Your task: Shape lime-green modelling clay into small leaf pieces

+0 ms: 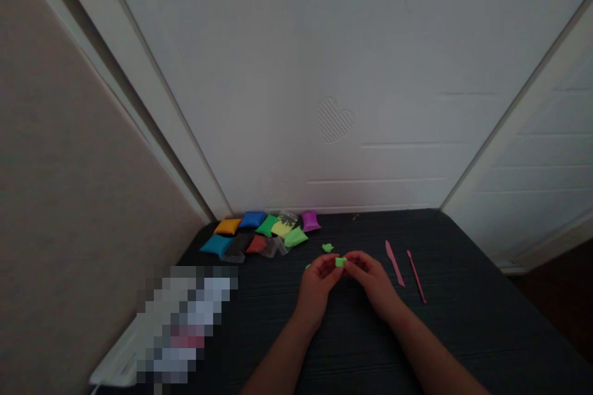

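Note:
A small light-green piece of modelling clay [340, 261] is pinched between the fingertips of both hands, above the dark table. My left hand [319, 284] is closed on its left side, and my right hand [370, 278] grips it from the right. Just beyond the hands lies another light-green clay lump [328, 247] of uneven shape. A further bit of green clay [308, 266] peeks out beside my left fingers, mostly hidden by them.
Several coloured clay packets [217, 245] lie at the back left. A pink plastic knife [395, 264] and a thin pink modelling stick [416, 276] rest to the right on the dark table [463, 321]. A pixelated area covers something at front left. A white panel [278, 136] stands behind.

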A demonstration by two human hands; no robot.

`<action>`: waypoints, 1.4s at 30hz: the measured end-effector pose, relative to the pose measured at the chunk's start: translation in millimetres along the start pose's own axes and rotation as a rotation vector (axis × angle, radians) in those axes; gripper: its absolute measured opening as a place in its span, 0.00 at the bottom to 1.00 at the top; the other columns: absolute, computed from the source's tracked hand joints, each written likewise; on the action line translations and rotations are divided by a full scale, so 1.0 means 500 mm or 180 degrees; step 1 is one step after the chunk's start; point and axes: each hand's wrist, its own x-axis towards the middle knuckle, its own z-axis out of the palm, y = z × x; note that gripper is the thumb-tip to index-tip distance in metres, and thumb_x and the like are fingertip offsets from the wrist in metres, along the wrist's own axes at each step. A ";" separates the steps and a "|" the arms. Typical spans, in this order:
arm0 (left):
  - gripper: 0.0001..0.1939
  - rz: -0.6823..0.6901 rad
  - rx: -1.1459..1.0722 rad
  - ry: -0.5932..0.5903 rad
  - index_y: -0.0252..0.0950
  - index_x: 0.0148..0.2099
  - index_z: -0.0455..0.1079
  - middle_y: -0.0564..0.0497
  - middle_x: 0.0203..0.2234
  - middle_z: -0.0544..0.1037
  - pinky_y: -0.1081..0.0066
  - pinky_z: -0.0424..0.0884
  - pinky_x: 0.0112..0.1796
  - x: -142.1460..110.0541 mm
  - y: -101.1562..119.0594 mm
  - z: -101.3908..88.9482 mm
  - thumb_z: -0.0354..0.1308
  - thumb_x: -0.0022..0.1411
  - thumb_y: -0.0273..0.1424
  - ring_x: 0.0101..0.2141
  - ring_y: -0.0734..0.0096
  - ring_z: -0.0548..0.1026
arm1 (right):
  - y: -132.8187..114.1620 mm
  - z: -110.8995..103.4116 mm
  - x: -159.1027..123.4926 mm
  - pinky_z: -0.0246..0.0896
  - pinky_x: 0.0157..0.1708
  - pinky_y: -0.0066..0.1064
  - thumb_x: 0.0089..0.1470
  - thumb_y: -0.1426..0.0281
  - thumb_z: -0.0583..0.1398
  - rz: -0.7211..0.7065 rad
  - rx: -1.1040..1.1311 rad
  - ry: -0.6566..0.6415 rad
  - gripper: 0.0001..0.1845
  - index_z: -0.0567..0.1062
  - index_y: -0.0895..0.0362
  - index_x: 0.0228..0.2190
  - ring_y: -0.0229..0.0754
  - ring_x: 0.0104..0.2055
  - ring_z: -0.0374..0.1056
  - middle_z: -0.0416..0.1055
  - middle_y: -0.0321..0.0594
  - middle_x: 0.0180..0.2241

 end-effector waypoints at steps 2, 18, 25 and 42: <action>0.16 0.0042 0.0134 -0.0063 0.33 0.42 0.68 0.47 0.34 0.76 0.67 0.67 0.42 -0.001 0.006 0.000 0.60 0.48 0.27 0.36 0.69 0.73 | -0.003 0.000 -0.002 0.59 0.34 0.28 0.47 0.67 0.59 0.0002 0.0086 -0.0016 0.07 0.71 0.56 0.31 0.36 0.30 0.64 0.68 0.34 0.27; 0.09 0.0406 0.0659 0.0119 0.33 0.35 0.71 0.49 0.28 0.77 0.70 0.68 0.35 -0.003 0.011 -0.003 0.60 0.49 0.30 0.29 0.69 0.74 | -0.003 0.003 -0.005 0.62 0.34 0.31 0.45 0.64 0.60 0.0032 0.0384 -0.0018 0.10 0.71 0.57 0.30 0.37 0.29 0.66 0.69 0.36 0.28; 0.09 0.0212 0.0258 -0.0043 0.34 0.34 0.69 0.51 0.28 0.76 0.70 0.68 0.36 -0.004 0.011 0.003 0.60 0.49 0.30 0.30 0.70 0.74 | -0.004 0.001 -0.004 0.63 0.34 0.31 0.45 0.64 0.60 -0.0023 0.0247 0.0051 0.10 0.71 0.56 0.30 0.37 0.30 0.67 0.70 0.35 0.28; 0.13 0.0598 0.0794 0.0245 0.36 0.41 0.64 0.50 0.30 0.75 0.72 0.66 0.36 -0.009 0.001 0.007 0.58 0.51 0.30 0.33 0.70 0.73 | -0.014 -0.002 -0.013 0.60 0.37 0.33 0.51 0.66 0.55 -0.0647 -0.1524 0.0052 0.10 0.72 0.54 0.34 0.40 0.36 0.66 0.70 0.38 0.33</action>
